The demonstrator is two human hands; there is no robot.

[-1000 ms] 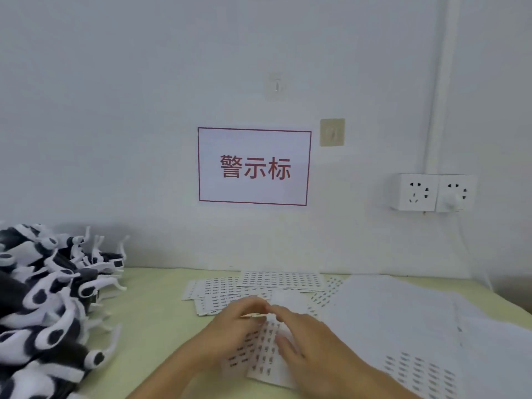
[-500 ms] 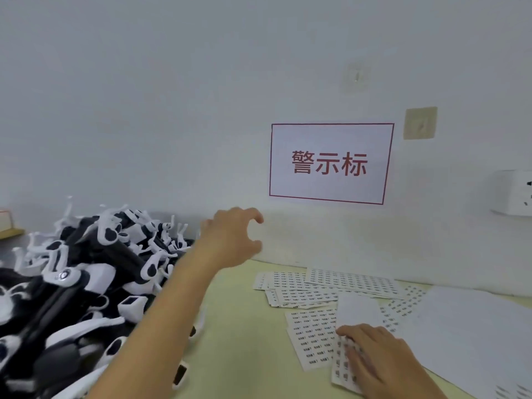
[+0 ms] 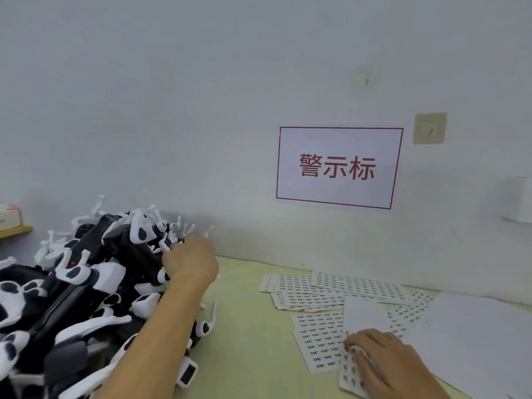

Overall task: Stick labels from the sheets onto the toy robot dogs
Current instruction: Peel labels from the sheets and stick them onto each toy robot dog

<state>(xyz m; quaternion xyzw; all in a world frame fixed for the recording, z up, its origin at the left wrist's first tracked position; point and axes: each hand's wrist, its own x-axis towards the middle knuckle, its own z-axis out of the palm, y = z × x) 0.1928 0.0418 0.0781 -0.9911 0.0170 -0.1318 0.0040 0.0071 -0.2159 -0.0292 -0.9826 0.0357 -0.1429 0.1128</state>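
your right hand (image 3: 385, 361) lies flat, fingers fairly straight, pressing on a label sheet (image 3: 352, 370) at the near edge of the table (image 3: 247, 326). more sheets (image 3: 339, 286) fan out just beyond those fingers, with blank white paper (image 3: 475, 335) to their right. your left hand (image 3: 191, 262) reaches forward into the dog pile (image 3: 80, 283), which heaps up left of that arm; its fingers are buried among the black-and-white bodies, so whether they grip one cannot be told. past both hands, a red-bordered sign (image 3: 338, 167) hangs on the wall.
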